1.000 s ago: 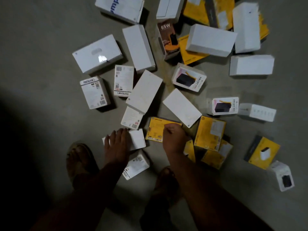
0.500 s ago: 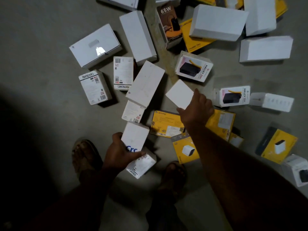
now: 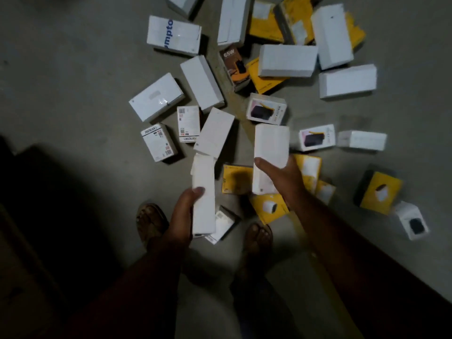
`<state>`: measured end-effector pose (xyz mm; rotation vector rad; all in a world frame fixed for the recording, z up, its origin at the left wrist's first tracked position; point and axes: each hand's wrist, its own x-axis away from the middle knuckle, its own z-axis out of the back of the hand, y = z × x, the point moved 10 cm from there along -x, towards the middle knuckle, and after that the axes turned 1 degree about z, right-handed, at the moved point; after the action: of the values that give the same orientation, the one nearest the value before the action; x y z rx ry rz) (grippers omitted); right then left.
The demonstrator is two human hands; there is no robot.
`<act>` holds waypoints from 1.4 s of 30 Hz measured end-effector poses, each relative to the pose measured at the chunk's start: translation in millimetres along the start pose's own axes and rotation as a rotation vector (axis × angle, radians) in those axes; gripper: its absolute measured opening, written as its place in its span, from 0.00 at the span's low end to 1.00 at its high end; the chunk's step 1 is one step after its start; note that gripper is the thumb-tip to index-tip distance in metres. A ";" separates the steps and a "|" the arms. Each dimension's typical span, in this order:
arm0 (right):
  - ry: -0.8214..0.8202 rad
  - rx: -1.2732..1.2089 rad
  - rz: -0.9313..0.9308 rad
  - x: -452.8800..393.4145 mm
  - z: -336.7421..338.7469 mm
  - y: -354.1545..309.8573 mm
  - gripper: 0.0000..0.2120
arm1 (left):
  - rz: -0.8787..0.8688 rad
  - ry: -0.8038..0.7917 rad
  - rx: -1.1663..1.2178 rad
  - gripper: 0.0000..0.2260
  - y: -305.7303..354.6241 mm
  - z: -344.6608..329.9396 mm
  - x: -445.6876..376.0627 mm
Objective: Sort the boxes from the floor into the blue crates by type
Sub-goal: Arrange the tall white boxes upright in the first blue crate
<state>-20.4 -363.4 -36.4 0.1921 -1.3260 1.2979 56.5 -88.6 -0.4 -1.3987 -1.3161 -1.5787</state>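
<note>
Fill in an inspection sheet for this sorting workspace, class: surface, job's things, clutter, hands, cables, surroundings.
Surface: grey concrete floor, dimly lit.
Job's things: white boxes, yellow boxes and printed boxes scattered on the floor; one plain white box and a wider white box are lifted. No blue crates in view.
Clutter: nothing seen beyond the boxes.
Hands: left hand holds the plain white box; right hand holds the wider white box, each with a firm grip.
Cables: nothing seen.
Surroundings: sandalled feet; dark shadow at left.
</note>
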 end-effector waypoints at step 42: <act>1.298 -1.186 0.128 1033.4 317.3 157.1 0.29 | -0.218 -1.339 -1.557 0.24 -282.6 -259.4 848.1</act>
<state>-612.3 50.1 783.3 -1.3423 -0.7081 0.3086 -477.2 -127.2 761.2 -3.7897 -0.4693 -1.7961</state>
